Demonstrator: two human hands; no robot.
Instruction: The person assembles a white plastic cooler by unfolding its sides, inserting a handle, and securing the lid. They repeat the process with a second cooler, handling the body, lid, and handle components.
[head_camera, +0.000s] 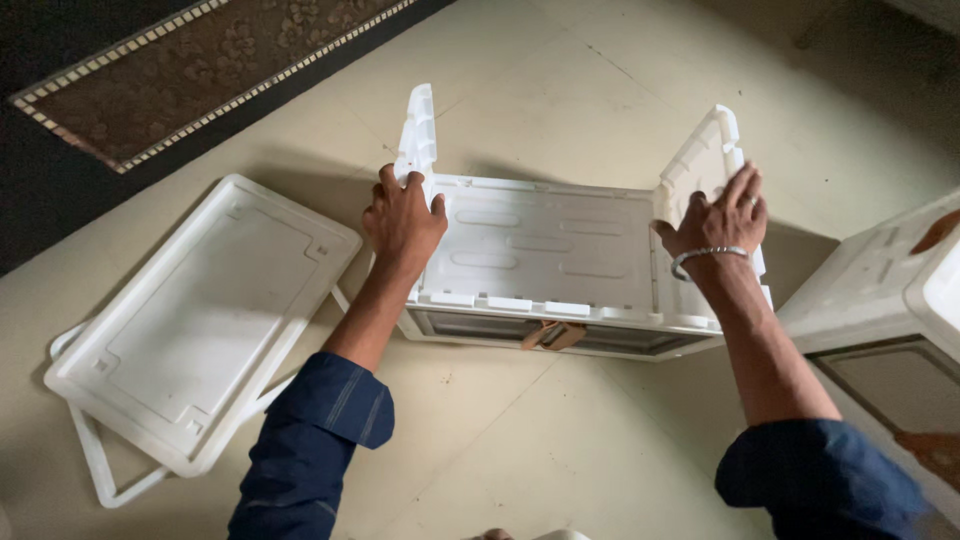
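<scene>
On the floor, each hand, left hand (403, 218) and right hand (717, 222), clamps a crate (545, 250) flap, fingertips hidden.

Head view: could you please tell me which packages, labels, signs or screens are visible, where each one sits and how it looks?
No labels, signs or screens show.
Folding crate: centre floor, white, rectangular; left hand and right hand grip its raised end flaps.
Lid: left floor, white, flat, rounded corners.
Second crate: right edge, white, partly cut off.
</scene>
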